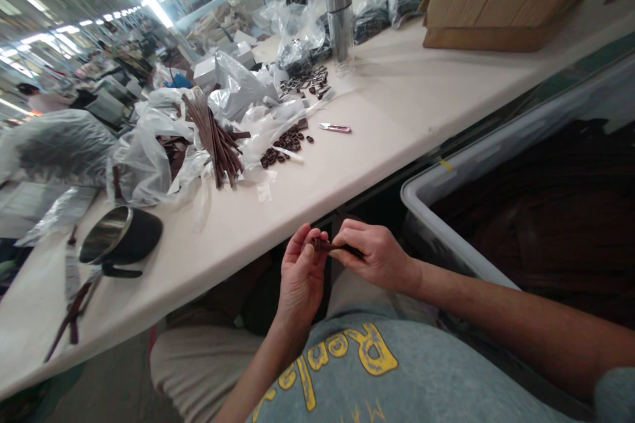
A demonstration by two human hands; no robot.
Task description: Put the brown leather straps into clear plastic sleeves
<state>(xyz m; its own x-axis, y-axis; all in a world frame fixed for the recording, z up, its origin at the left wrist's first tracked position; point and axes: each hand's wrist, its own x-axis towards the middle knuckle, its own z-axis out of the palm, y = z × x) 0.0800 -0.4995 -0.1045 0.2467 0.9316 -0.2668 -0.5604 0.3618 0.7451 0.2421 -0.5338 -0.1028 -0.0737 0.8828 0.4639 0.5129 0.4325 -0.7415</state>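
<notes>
Over my lap, just off the table's front edge, my two hands meet at a brown leather-like strap. The thumb and fingers of my left hand pinch its end, where a small rolled or looped brown piece shows. My right hand is closed round the strap close beside it, and a dark length shows under the fingers. Nearest on the table is a pile of small brown loops. A bundle of flat brown strips lies left of that pile, partly on clear plastic.
Small scissors lie on the white table. A dark mug stands at the left, a steel flask at the back. A cardboard box is at the back right. Below it, a pale bin holds dark strips.
</notes>
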